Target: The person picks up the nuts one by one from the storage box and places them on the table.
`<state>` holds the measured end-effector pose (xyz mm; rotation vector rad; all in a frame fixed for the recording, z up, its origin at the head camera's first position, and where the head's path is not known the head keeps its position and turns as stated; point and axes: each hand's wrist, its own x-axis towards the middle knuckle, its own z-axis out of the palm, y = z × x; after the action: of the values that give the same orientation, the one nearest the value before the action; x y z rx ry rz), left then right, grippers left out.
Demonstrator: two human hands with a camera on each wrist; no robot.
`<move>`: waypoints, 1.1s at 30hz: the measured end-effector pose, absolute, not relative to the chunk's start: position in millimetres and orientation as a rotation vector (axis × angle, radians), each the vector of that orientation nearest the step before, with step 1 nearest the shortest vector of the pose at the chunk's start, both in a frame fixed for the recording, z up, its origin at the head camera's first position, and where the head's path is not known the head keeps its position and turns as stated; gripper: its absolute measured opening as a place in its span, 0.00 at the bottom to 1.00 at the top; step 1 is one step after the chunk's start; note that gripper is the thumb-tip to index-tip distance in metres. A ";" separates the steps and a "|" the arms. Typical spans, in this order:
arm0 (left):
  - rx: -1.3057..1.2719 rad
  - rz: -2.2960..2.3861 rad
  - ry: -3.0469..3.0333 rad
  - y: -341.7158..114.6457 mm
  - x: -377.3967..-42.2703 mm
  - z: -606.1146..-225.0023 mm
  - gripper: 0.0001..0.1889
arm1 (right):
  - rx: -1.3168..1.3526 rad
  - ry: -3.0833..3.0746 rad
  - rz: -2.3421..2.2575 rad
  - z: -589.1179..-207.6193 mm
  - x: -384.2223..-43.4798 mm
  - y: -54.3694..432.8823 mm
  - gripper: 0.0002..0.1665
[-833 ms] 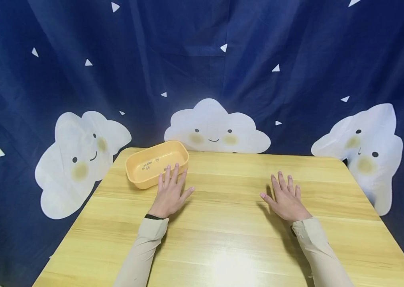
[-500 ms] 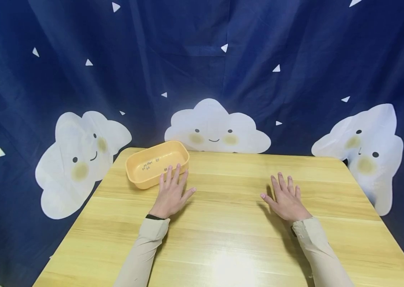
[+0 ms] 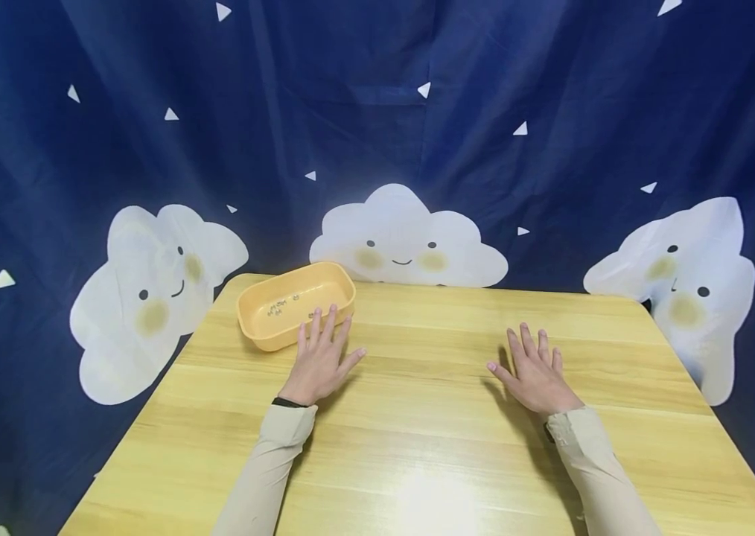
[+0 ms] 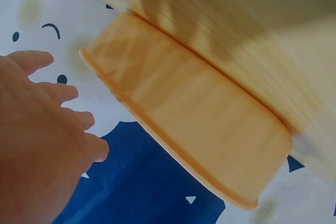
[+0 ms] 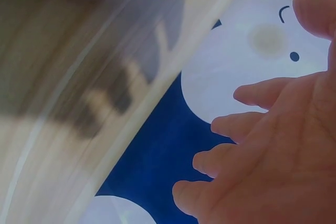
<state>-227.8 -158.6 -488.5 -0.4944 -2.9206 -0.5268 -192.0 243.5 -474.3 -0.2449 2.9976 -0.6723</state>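
Note:
At the table's back left stands a yellow-orange plastic bin [image 3: 270, 341], tilted at an angle to the edge. Several small shiny pieces [image 3: 277, 307] lie on its floor, too small to identify. My left hand [image 3: 317, 366] hovers palm down with fingers spread, its fingertips overlapping the bin's near side in the head view. In the left wrist view a gap shows between that hand [image 4: 42, 129] and the bin's wall [image 4: 194, 103]. Over the table's right half my right hand [image 3: 537, 378] is held with fingers spread, holding nothing; its shadow falls on the wood.
The light wooden table [image 3: 418, 417] has rounded back corners and a glare patch near the front. Behind it hangs a dark blue curtain [image 3: 364, 89] with white triangles and smiling clouds [image 3: 404, 231].
The head view has shifted very slightly. Both hands stay almost still, and the bin and its contents stay in place.

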 end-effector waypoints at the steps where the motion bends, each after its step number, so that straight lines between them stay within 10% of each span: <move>1: -0.496 -0.529 -2.916 -158.6 -227.8 -488.1 0.39 | -0.244 2.997 -0.672 -474.0 -192.0 243.4 0.54; 33: -0.465 -0.593 -2.967 -168.5 -231.7 -482.6 0.40 | -0.303 2.976 -0.662 -478.1 -193.3 236.8 0.53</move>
<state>-231.7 -168.5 -482.6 -0.4650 -2.9669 -0.5927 -193.3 236.8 -478.1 -0.3029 2.9761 -0.6624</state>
